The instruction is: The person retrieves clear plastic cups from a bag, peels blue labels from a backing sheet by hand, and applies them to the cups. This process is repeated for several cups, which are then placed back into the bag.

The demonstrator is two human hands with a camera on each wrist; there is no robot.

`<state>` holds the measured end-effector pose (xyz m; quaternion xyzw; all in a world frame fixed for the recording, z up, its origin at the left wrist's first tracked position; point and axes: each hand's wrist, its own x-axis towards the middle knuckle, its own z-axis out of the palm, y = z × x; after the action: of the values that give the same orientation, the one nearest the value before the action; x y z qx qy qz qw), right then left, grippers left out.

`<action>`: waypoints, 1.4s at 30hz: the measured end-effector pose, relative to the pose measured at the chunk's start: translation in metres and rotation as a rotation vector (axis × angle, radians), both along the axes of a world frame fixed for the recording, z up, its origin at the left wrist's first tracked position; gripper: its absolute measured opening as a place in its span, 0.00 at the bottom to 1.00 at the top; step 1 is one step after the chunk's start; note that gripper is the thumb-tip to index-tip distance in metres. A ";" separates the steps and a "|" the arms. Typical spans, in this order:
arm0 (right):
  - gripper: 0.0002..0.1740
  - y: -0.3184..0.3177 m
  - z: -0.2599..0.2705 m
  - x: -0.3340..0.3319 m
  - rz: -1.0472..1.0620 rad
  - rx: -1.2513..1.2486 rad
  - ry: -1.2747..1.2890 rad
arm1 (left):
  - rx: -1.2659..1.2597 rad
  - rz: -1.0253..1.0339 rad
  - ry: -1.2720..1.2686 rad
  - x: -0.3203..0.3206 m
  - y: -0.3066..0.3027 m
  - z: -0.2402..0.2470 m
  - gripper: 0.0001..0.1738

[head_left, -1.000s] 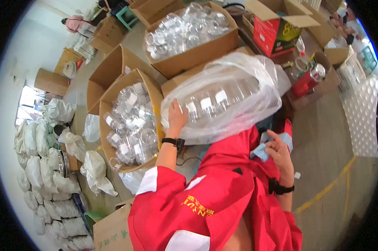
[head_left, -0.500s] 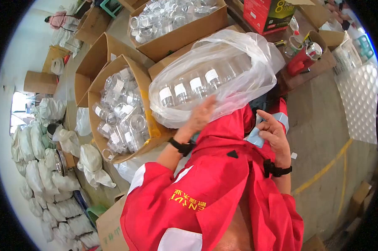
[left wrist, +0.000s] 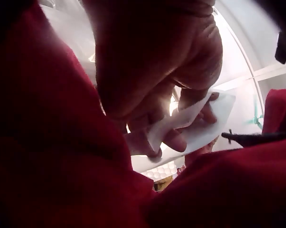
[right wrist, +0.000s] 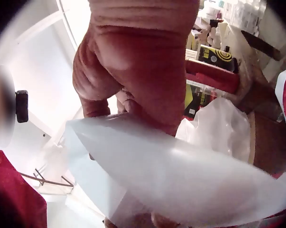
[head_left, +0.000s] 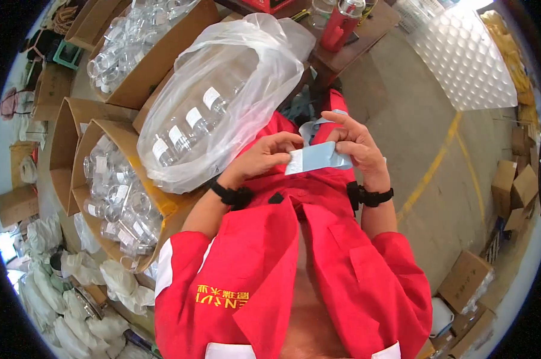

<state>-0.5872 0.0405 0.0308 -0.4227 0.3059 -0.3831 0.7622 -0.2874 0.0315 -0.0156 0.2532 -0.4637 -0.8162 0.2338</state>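
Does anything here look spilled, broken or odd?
Nothing looks plainly spilled or broken. But the labelled jars in the nearer carton lie tumbled at all angles, unlike the neat row in the plastic bag.

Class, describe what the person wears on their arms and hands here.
The left sleeve and right sleeve are red, leaving both forearms bare; the left one carries a white panel. The left wristband and right wristband are black, each with a bulky black unit. The left hand and right hand are gloveless.
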 end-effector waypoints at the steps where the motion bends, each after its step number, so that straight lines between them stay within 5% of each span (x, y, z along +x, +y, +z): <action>1: 0.42 -0.001 0.002 -0.002 0.000 -0.002 0.004 | -0.002 0.000 0.004 0.004 -0.003 0.007 0.28; 4: 0.44 -0.007 0.007 -0.003 0.077 -0.108 0.304 | -0.225 0.015 -0.154 0.006 -0.017 0.026 0.28; 11: 0.46 -0.013 0.009 0.030 0.056 -0.233 0.480 | -0.479 0.012 -0.288 -0.007 -0.036 0.036 0.27; 16: 0.40 -0.012 0.001 0.044 -0.093 -0.216 0.694 | -0.791 0.417 -0.726 -0.014 -0.007 0.032 0.27; 20: 0.38 -0.005 -0.025 0.062 -0.069 -0.135 0.533 | -0.350 0.292 -0.492 -0.022 0.025 0.027 0.21; 30: 0.38 -0.003 -0.038 0.070 0.115 0.022 0.213 | -0.178 0.283 -0.414 -0.011 0.025 0.012 0.20; 36: 0.38 -0.007 -0.025 0.068 0.208 -0.035 0.390 | -0.200 0.321 -0.364 -0.008 0.027 0.009 0.22; 39: 0.38 -0.005 -0.016 0.071 0.165 -0.007 0.339 | -0.215 0.317 -0.486 0.001 0.024 0.007 0.24; 42: 0.39 -0.008 -0.026 0.052 0.142 0.025 0.302 | -0.166 0.378 -0.348 0.020 0.018 -0.020 0.26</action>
<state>-0.5354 0.0324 0.0053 -0.4863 0.3911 -0.2565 0.7380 -0.2673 0.0497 -0.0356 0.4516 -0.5068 -0.6615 0.3189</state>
